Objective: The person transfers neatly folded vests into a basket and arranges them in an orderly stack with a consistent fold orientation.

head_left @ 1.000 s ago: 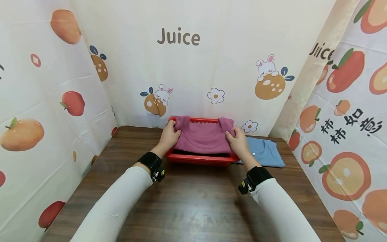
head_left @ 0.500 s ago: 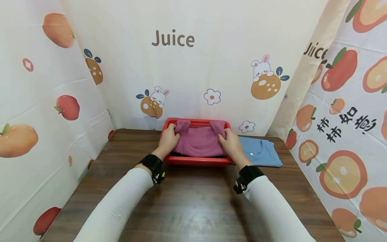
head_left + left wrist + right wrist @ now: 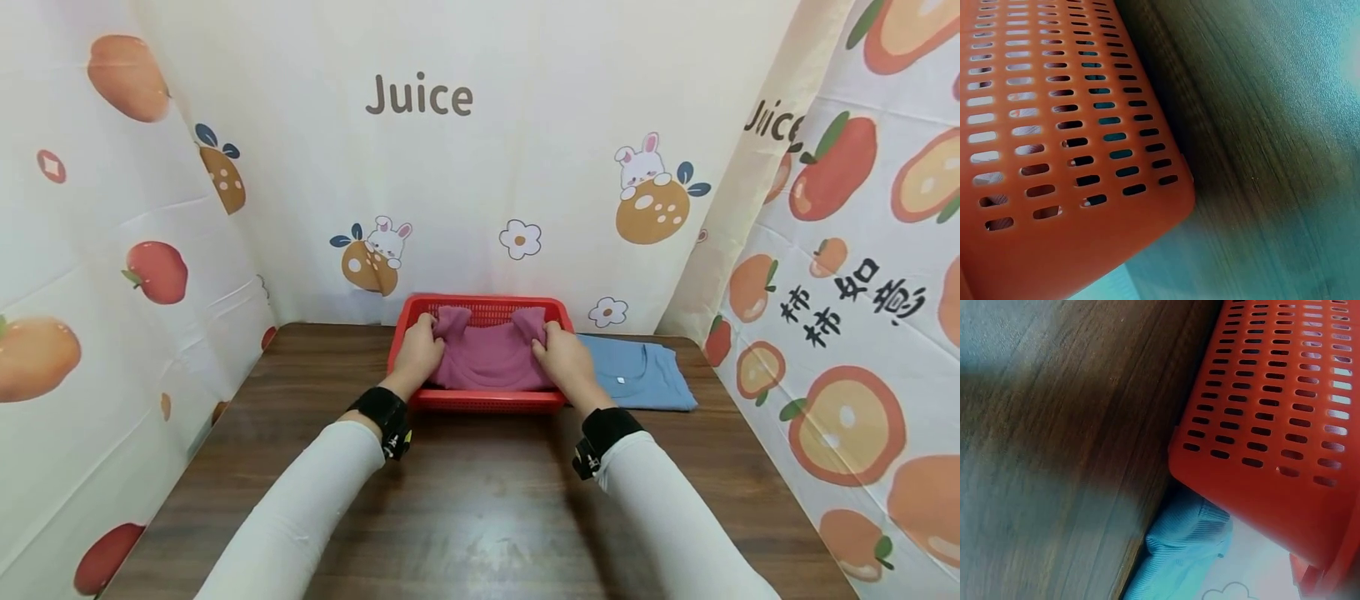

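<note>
A folded pink shirt [image 3: 491,360] with its neckline facing up lies within the red plastic basket [image 3: 487,402]. My left hand [image 3: 422,346] pinches the shirt's left shoulder just inside the basket's left side. At the opposite shoulder, my right hand [image 3: 564,354] grips the fabric near the right rim. Both upper corners stand raised while the middle sags. In the left wrist view only the slotted basket wall [image 3: 1066,244] and tabletop appear. The right wrist view likewise shows the basket wall [image 3: 1254,494]; neither wrist view shows fingers.
A folded blue shirt [image 3: 637,371] lies on the wooden table [image 3: 480,500] right beside the basket. Behind the basket hangs a printed cloth backdrop [image 3: 450,183], and more printed cloth flanks the table on both sides.
The pink shirt has gone down into the basket, so the back rim and inner wall now show. My hands have come closer together, the right one shifting left. The head view has turned slightly.
</note>
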Tool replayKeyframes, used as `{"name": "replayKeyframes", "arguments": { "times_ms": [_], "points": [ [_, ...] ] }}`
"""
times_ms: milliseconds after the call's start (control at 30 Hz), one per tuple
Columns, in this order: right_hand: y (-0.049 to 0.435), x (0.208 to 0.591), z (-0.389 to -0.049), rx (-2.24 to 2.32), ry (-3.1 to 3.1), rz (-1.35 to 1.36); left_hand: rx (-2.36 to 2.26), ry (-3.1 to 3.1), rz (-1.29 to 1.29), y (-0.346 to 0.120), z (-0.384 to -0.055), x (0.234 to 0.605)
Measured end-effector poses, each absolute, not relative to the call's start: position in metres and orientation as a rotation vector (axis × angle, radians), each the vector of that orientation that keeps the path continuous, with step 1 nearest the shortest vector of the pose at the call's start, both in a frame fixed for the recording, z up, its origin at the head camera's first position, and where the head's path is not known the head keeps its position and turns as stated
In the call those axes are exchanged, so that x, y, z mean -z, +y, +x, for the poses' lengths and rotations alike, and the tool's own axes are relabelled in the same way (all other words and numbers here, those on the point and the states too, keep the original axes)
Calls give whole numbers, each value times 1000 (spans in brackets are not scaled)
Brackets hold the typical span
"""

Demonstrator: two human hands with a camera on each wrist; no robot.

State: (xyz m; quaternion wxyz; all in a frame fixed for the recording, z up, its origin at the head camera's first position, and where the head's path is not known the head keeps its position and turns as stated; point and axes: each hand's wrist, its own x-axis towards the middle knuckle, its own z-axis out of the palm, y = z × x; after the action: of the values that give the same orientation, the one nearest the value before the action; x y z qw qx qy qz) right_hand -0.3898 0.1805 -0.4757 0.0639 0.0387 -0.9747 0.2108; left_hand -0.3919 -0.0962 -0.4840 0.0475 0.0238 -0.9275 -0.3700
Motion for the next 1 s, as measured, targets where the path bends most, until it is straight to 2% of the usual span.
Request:
{"name": "replayKeyframes", "arguments": {
  "times_ms": [567, 1000],
  "points": [
    [172, 486, -393, -323, -3006, 196, 990, -2959, 108, -94, -392, 487],
    [170, 487, -393, -307, -3042, 187, 901, -3014, 143, -93, -390, 485]
  ]
}}
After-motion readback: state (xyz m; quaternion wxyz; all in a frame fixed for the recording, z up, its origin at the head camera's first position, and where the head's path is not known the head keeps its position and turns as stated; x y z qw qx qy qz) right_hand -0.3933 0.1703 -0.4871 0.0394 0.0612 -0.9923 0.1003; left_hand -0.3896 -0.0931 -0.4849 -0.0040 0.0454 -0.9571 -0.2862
